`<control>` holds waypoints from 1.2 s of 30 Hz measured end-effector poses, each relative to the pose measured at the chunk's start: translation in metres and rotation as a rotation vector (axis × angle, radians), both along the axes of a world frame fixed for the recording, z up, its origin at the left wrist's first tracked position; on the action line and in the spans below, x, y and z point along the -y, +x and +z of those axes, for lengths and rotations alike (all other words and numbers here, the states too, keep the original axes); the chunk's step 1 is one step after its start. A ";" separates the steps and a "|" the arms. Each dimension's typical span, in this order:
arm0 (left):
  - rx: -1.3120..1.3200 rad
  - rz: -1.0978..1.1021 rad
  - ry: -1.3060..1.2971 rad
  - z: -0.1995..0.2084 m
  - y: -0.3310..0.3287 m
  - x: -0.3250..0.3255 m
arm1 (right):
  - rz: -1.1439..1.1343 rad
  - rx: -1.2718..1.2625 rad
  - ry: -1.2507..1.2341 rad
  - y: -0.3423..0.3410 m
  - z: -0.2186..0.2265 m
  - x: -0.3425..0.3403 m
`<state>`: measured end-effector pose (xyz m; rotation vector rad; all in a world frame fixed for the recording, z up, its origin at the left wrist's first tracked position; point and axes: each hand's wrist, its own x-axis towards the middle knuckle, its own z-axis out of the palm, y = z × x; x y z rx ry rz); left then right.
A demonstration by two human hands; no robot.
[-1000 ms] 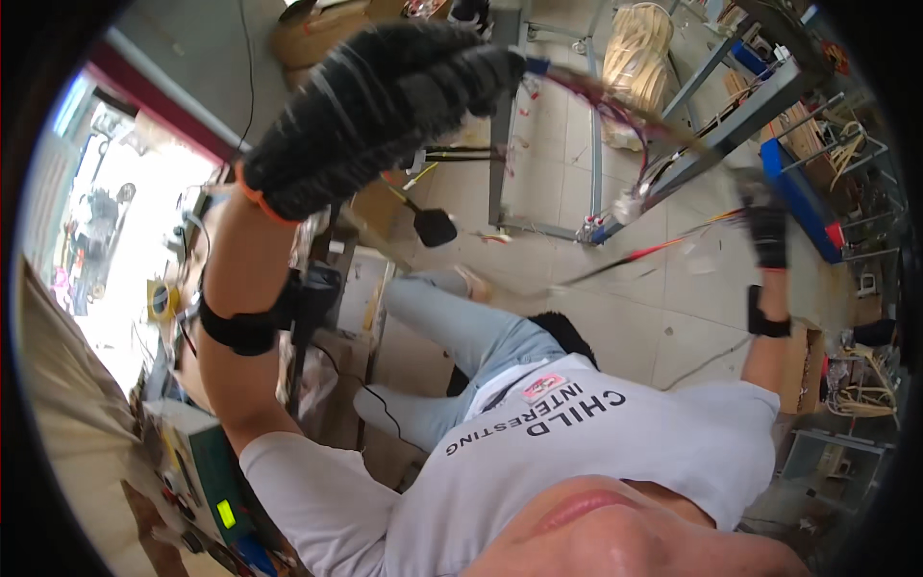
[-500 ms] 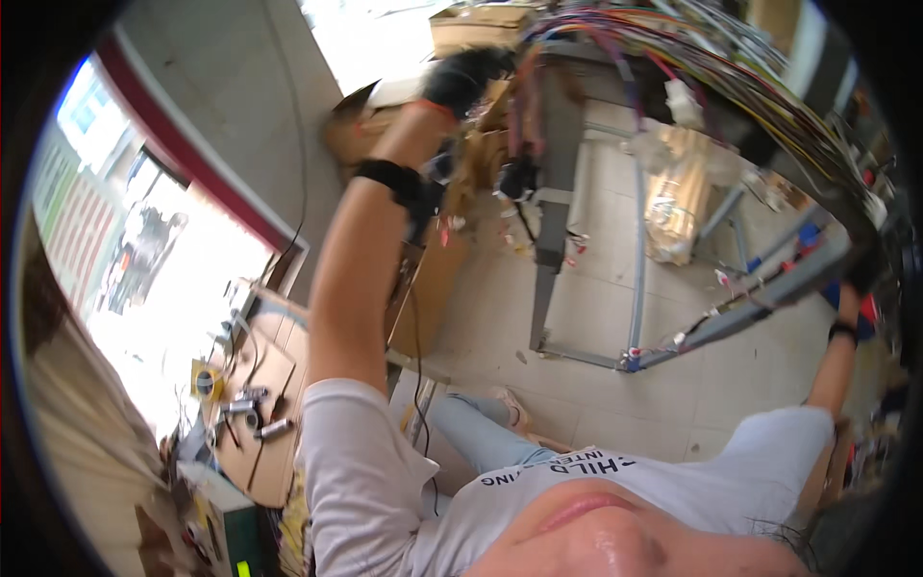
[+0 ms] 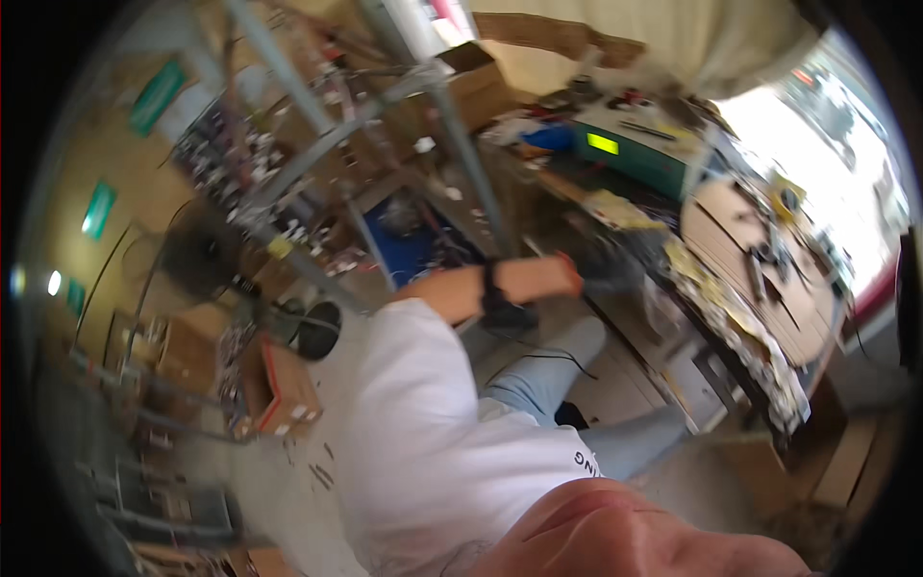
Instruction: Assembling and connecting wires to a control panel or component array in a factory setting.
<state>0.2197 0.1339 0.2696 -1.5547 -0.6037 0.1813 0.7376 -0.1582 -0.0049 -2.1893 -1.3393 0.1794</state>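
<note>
My left hand (image 3: pixel 615 269), in a dark glove with an orange cuff, reaches toward the front edge of the workbench. Motion smears its fingers, so I cannot make out whether it holds anything. A black band with a small dark device (image 3: pixel 500 306) is strapped round that wrist. Beside the hand, crumpled yellowish-white material (image 3: pixel 740 327) runs along the bench edge. Past it, a rounded tan board (image 3: pixel 735 274) carries several metal hand tools (image 3: pixel 766 262) and a yellow roll (image 3: pixel 788 199). A green box-shaped device (image 3: pixel 630 159) with a lit display stands behind the hand. My right hand is out of view.
A grey metal frame (image 3: pixel 317 144) rises at the upper left, close to a blue tray (image 3: pixel 394 240). Cardboard boxes (image 3: pixel 476 87) stand at the back, with an open carton (image 3: pixel 279 385) on the left. A black fan (image 3: pixel 197 245) and dark bin (image 3: pixel 319 330) are nearby.
The view has swung from the wire-laden metal frame to the workbench. My left arm has moved from the cardboard and wires to the bench edge. My right arm has left the view.
</note>
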 end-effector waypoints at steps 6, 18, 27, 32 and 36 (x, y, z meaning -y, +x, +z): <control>1.311 0.140 0.138 0.282 -0.259 0.157 | 0.546 -0.151 0.044 -0.125 0.023 -0.165; 1.253 1.183 0.143 0.338 -0.536 0.208 | 0.669 -0.159 -0.140 -0.201 -0.017 -0.179; 1.177 1.083 0.010 0.339 -0.555 0.218 | 0.567 -0.086 -0.326 -0.154 -0.078 -0.173; 0.944 0.995 0.117 0.366 -0.517 0.223 | 0.480 -0.047 -0.441 -0.104 -0.142 -0.168; 0.634 0.989 0.595 0.421 -0.503 0.273 | 0.382 -0.028 -0.509 -0.050 -0.200 -0.146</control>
